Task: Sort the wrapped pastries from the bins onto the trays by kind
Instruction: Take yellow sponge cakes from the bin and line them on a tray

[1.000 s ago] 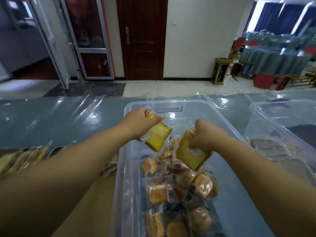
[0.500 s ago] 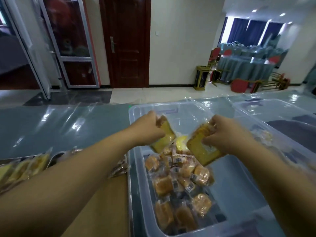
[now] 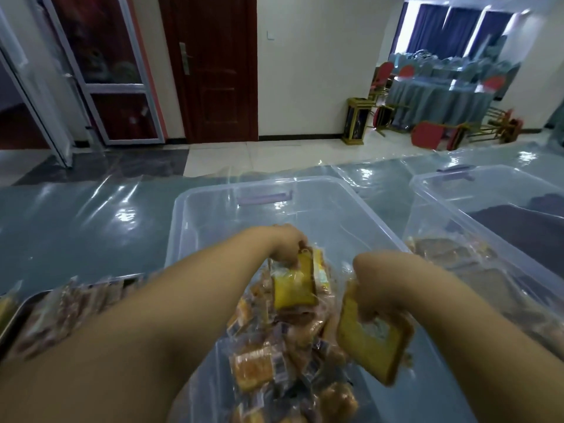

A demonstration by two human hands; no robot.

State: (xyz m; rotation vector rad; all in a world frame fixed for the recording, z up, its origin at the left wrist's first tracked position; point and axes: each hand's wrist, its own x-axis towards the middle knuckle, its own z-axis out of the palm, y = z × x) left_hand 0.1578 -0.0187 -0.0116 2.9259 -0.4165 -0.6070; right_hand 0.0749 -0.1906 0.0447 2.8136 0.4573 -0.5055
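Note:
A clear plastic bin (image 3: 195, 215) in front of me holds a pile of wrapped orange-brown pastries (image 3: 259, 364). My left hand (image 3: 288, 244) pinches the top of a wrapped yellow cake slice (image 3: 294, 288) above the pile. My right hand (image 3: 377, 280) grips a second wrapped yellow cake slice (image 3: 372, 346), tilted, over the bin's right half. A metal tray (image 3: 18, 312) at the left edge carries a row of wrapped pastries (image 3: 76, 306), partly hidden by my left forearm.
A second clear bin (image 3: 433, 184) stands to the right with dark brown wrapped pastries (image 3: 451, 248) inside. The table wears a blue cloth under shiny plastic sheeting (image 3: 76, 227). Beyond it are a tiled floor, a dark wooden door and stacked red chairs.
Both hands have come down and toward me with their cake slices. The camera has tipped and drawn closer, so the bin looks larger.

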